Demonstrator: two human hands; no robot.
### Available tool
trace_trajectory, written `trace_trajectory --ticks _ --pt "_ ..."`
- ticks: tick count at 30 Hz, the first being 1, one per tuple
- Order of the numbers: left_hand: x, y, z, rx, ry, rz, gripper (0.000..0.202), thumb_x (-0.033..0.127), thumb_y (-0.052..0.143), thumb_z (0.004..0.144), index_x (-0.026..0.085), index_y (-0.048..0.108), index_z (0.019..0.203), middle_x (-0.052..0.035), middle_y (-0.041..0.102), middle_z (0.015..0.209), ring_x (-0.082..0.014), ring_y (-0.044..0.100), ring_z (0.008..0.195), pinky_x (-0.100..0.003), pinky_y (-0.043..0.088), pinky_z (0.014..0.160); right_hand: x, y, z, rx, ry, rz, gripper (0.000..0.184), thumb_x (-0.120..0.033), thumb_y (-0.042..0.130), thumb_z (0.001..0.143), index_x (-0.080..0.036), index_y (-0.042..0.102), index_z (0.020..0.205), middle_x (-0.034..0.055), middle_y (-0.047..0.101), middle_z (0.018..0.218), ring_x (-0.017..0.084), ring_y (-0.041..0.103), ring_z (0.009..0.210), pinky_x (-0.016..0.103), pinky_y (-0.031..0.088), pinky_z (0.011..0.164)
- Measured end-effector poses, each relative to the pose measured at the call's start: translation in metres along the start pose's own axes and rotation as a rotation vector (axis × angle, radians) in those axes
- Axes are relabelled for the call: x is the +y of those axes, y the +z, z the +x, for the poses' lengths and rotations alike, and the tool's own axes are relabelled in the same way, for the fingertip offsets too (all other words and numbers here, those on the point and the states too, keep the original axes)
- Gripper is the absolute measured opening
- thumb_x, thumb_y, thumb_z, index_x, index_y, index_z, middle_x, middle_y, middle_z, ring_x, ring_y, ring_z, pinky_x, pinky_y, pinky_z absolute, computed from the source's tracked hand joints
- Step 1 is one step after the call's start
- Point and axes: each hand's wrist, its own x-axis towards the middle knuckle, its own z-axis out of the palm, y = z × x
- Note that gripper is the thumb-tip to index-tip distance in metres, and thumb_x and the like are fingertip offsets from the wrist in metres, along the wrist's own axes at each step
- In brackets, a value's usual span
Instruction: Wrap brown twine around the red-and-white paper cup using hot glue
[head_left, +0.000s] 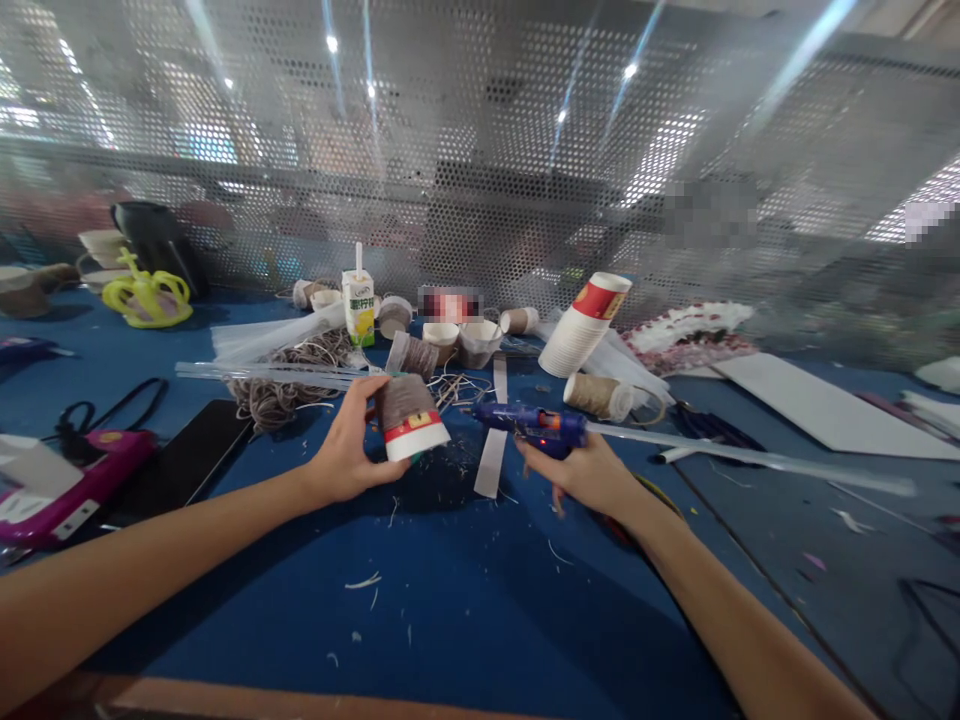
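Observation:
My left hand (349,445) is closed around a paper cup (414,428). The cup is tilted, with grey-brown cord wound around much of it and a red band and white end left bare. In my right hand (589,475) is a blue glue gun (536,425), its nozzle pointing left toward the cup but apart from it. A long clear glue stick (750,455) sticks out of the gun's back end to the right. Between the hands a pale flat strip (493,450) lies on the blue table (450,620).
Behind the hands stand a stack of paper cups (585,325), a drink carton (358,308) and several cord-wrapped cups. Loose cord (281,385) lies left of centre. A magenta power strip (82,480) and black phone-like slab (187,455) lie left, white board (840,405) right.

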Motion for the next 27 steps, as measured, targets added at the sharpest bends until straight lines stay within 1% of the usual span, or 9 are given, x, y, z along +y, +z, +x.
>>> trace_trajectory --ticks 3,6,9,13,15,17,20,24,27 --pt "-0.008 0.002 0.0 0.213 -0.007 -0.101 0.078 0.041 0.07 0.068 0.027 0.029 0.133 -0.0117 0.039 0.128 -0.0319 0.047 0.119 -0.048 0.051 0.094 0.007 -0.014 0.009 0.118 0.017 -0.424 0.029 -0.044 0.069 0.07 -0.022 0.05 0.069 0.0042 0.061 0.068 0.022 0.061 0.061 0.031 0.044 0.052" --pt "-0.013 0.004 0.001 0.339 -0.079 -0.169 0.07 0.043 0.063 0.076 0.028 0.027 0.134 -0.0109 0.04 0.127 -0.0296 0.048 0.118 -0.05 0.046 0.1 0.017 -0.024 0.015 0.073 0.123 -0.858 0.042 -0.051 0.075 0.064 -0.019 0.051 0.078 0.0135 0.064 0.086 0.035 0.066 0.082 0.036 0.047 0.058" --pt "-0.015 0.005 0.003 0.344 -0.135 -0.198 0.064 0.044 0.059 0.08 0.028 0.026 0.133 -0.0104 0.043 0.124 -0.0283 0.05 0.116 -0.05 0.045 0.101 0.029 -0.032 0.016 -0.034 0.154 -0.905 0.049 -0.051 0.077 0.062 -0.016 0.054 0.088 0.0161 0.063 0.094 0.037 0.065 0.088 0.038 0.05 0.064" --pt "-0.016 0.005 0.004 0.335 -0.125 -0.192 0.064 0.046 0.058 0.081 0.028 0.026 0.133 -0.01 0.044 0.124 -0.0283 0.052 0.115 -0.05 0.046 0.1 0.039 -0.053 0.01 -0.067 0.089 -0.851 0.058 -0.042 0.083 0.055 -0.014 0.057 0.1 0.02 0.062 0.105 0.041 0.061 0.1 0.045 0.051 0.079" --pt "-0.016 0.004 0.004 0.363 -0.101 -0.188 0.062 0.049 0.055 0.082 0.029 0.027 0.133 -0.0097 0.045 0.125 -0.0282 0.053 0.114 -0.05 0.046 0.1 0.034 -0.063 0.005 -0.034 0.036 -0.788 0.056 -0.039 0.076 0.066 -0.014 0.055 0.112 0.0223 0.061 0.11 0.041 0.059 0.105 0.047 0.049 0.086" --pt "-0.018 0.004 0.004 0.394 -0.088 -0.197 0.059 0.053 0.048 0.084 0.03 0.027 0.134 -0.0094 0.045 0.127 -0.0279 0.053 0.114 -0.049 0.047 0.1 0.02 -0.062 0.002 0.005 0.012 -0.724 0.047 -0.038 0.07 0.074 -0.016 0.055 0.113 0.0184 0.062 0.109 0.038 0.059 0.103 0.049 0.049 0.085" --pt "-0.021 0.005 0.003 0.408 -0.113 -0.224 0.058 0.058 0.036 0.086 0.031 0.022 0.136 -0.0093 0.044 0.129 -0.0276 0.054 0.117 -0.049 0.047 0.1 -0.009 -0.027 0.01 0.148 -0.252 -0.631 0.023 -0.035 0.051 0.09 -0.017 0.058 0.104 0.0136 0.062 0.105 0.031 0.057 0.104 0.047 0.045 0.092" --pt "-0.024 0.006 0.0 0.435 -0.111 -0.247 0.061 0.061 0.037 0.084 0.03 0.025 0.134 -0.0101 0.044 0.13 -0.0303 0.053 0.119 -0.052 0.044 0.103 -0.036 0.052 0.041 -0.027 -0.546 -0.575 0.03 -0.04 0.055 0.091 -0.013 0.057 0.104 0.0141 0.063 0.102 0.028 0.053 0.101 0.04 0.047 0.087" --pt "-0.026 0.006 -0.001 0.417 -0.123 -0.223 0.061 0.062 0.035 0.085 0.03 0.023 0.135 -0.0101 0.043 0.131 -0.0302 0.052 0.119 -0.052 0.045 0.102 -0.038 0.095 0.068 -0.102 -0.567 -0.726 0.046 -0.05 0.055 0.089 -0.008 0.058 0.106 0.0194 0.062 0.104 0.031 0.052 0.101 0.043 0.045 0.088"
